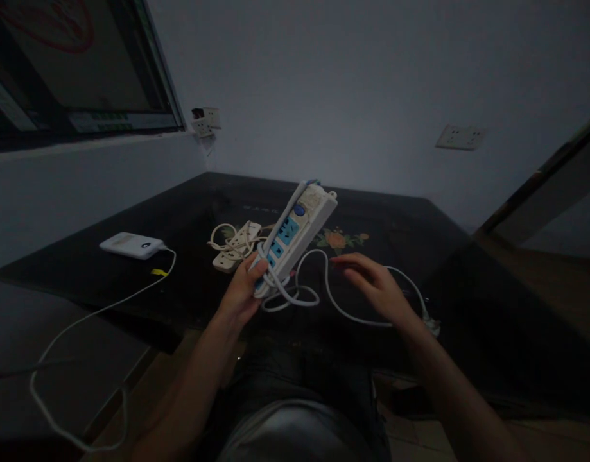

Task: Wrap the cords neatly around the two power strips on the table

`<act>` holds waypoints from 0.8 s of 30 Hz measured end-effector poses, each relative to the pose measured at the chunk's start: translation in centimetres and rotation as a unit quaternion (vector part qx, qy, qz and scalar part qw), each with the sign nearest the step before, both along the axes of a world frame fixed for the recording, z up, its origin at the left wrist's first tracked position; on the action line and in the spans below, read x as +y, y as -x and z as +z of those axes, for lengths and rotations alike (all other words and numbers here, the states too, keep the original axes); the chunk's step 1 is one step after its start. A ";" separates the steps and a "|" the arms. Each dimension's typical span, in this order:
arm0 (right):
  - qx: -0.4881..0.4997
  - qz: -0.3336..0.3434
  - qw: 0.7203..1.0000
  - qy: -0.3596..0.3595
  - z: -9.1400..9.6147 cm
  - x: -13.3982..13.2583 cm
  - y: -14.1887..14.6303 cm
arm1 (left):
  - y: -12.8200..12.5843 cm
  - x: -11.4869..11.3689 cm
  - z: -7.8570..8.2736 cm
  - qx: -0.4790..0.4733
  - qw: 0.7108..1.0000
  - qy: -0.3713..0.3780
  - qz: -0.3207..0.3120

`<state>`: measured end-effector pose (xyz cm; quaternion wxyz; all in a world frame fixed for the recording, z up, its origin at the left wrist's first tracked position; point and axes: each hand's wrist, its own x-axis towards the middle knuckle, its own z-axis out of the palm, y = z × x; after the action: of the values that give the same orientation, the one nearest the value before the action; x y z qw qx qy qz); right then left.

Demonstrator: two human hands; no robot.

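Observation:
My left hand (241,289) grips the lower end of a white power strip (307,221) with blue sockets, holding it tilted above the dark table. Its white cord (289,294) wraps around that lower end, and a loop runs to the right across the table. At the cord's far end, a plug (432,324) lies on the tabletop, to the right of my right forearm. My right hand (372,282) hovers near the cord's loop with thumb and fingers apart, nothing visible between them. Behind my left hand lies a second, smaller power strip (226,258) with its cord coiled over it.
The black table (189,199) has a painted flower (337,239). On its left is a white power bank (131,245) with a cable (90,314) hanging over the edge, and a yellow tag (158,273). Wall sockets (461,137) are behind the table; a window (83,70) is at left.

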<state>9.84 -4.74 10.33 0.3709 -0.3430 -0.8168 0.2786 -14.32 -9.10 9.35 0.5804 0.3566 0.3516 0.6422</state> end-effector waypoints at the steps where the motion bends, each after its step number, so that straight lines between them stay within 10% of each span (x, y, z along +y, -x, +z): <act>1: -0.001 -0.041 0.999 0.017 -0.6 0.5 -0.5 | 0.2 0.0 0.2 0.005 1.000 -0.003 0.006; 9: -0.357 -0.113 0.927 0.024 -5.4 -0.7 2.0 | 0.9 -0.3 2.2 0.041 0.998 -0.028 0.029; 15: -0.334 -0.151 0.928 0.063 -5.2 0.6 2.8 | 2.1 0.3 4.4 0.019 0.997 -0.011 0.078; 24: -0.282 -0.205 0.922 0.166 -4.8 10.7 -2.1 | 4.4 -2.7 12.3 -0.007 0.985 -0.112 0.129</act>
<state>11.92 5.94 5.55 0.1119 -0.6241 -0.7413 0.2202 -18.67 -11.77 21.64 0.4512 0.3664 0.3162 0.7498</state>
